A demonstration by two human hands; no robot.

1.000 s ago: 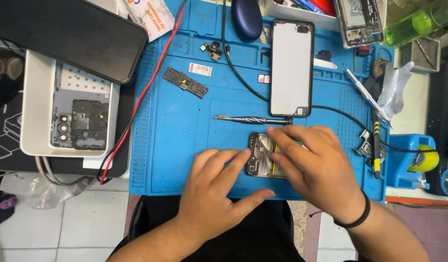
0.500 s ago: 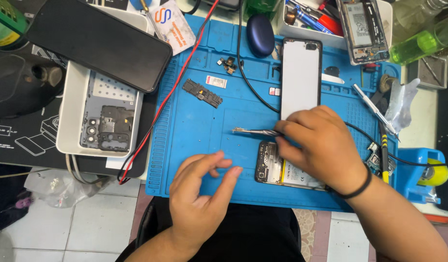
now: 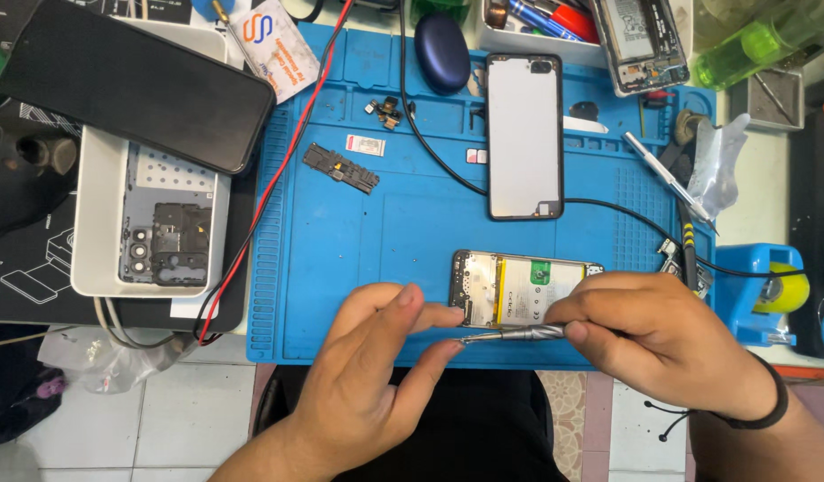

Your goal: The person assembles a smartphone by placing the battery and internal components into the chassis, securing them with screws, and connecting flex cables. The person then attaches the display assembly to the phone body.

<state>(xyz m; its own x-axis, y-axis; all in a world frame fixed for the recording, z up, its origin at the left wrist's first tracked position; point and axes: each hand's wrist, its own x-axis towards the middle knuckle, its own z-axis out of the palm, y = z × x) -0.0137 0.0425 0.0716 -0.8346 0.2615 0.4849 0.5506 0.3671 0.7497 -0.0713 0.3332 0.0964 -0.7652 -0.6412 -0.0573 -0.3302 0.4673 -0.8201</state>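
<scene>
An opened phone (image 3: 519,287) with a pale yellow battery lies flat on the blue work mat (image 3: 341,241), near its front edge. My right hand (image 3: 671,344) grips a slim metal screwdriver (image 3: 515,335) that lies level, with its tip pointing left. My left hand (image 3: 372,375) has its thumb and forefinger around that tip, just in front of the phone's left end. The fingers hide the phone's lower right corner.
A white phone back cover (image 3: 524,134) lies upright further back on the mat, with a black cable (image 3: 448,165) beside it. Small parts (image 3: 341,168) sit mid-mat. A white tray (image 3: 91,232) with a phone frame stands left, and a blue tape holder (image 3: 769,295) right.
My right hand has picked the screwdriver up off the mat and brought it down in front of the phone. My left hand has closed in on its tip. The phone is now uncovered.
</scene>
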